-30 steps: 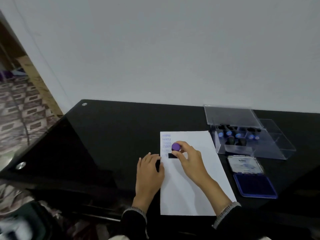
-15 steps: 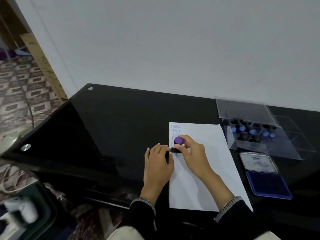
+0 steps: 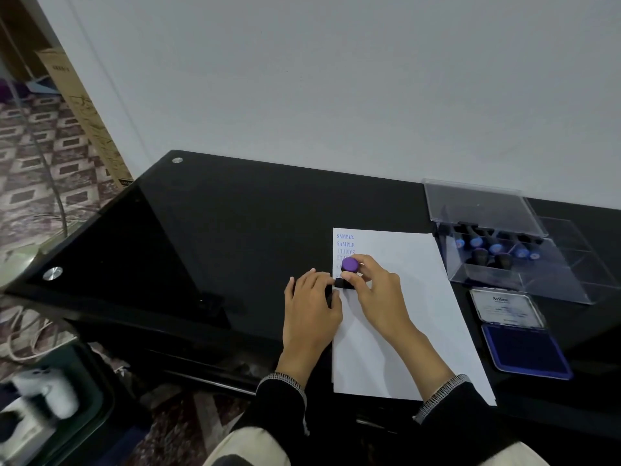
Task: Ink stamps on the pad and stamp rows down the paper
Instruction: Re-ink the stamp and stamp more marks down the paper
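A white sheet of paper [image 3: 396, 317] lies on the black glass table [image 3: 235, 230]. Blue "SAMPLE" prints [image 3: 345, 240] run down its left edge. My right hand [image 3: 376, 294] grips a black stamp with a purple cap [image 3: 349, 265], its base standing on the paper just below the prints. My left hand [image 3: 311, 304] lies flat at the paper's left edge, fingertips beside the stamp's base. The open blue ink pad [image 3: 524, 351] sits right of the paper, its lid [image 3: 505, 306] folded back behind it.
A clear plastic case [image 3: 504, 260] with its lid up holds several more stamps at the back right. The table's left corner and front edge are near my left arm. A patterned floor, a cardboard box [image 3: 84, 112] and cables lie to the left.
The camera view has shifted, so the table appears further right. Both hands and the stamp stay in the same place on the paper.
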Action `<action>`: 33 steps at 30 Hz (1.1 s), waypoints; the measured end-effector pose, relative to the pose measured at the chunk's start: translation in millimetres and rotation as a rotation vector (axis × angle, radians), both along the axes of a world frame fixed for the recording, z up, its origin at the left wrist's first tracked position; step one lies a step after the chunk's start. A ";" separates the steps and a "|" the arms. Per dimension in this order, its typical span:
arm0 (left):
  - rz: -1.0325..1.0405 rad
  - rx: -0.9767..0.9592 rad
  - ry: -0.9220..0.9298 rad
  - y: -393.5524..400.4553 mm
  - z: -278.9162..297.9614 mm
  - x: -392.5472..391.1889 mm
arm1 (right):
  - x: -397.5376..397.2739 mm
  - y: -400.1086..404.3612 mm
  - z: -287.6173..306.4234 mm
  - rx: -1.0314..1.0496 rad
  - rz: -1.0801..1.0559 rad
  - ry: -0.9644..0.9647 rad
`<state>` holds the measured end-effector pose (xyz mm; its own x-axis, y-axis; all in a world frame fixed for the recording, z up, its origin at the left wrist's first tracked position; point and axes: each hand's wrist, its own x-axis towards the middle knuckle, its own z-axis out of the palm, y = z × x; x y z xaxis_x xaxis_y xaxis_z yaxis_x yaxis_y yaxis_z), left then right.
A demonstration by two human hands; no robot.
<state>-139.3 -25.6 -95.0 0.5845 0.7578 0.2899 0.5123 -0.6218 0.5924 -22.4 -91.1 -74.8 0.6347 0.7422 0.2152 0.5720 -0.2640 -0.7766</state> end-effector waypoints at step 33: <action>-0.276 -0.016 0.394 33.9 -4.0 -16.8 | -8.9 -2.1 6.9 -0.005 0.031 -0.039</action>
<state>-156.0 8.4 -98.9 0.8272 0.5618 -0.0047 0.5172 -0.7582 0.3969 -31.3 -93.2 -67.9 0.6023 0.7627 0.2357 0.6102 -0.2495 -0.7520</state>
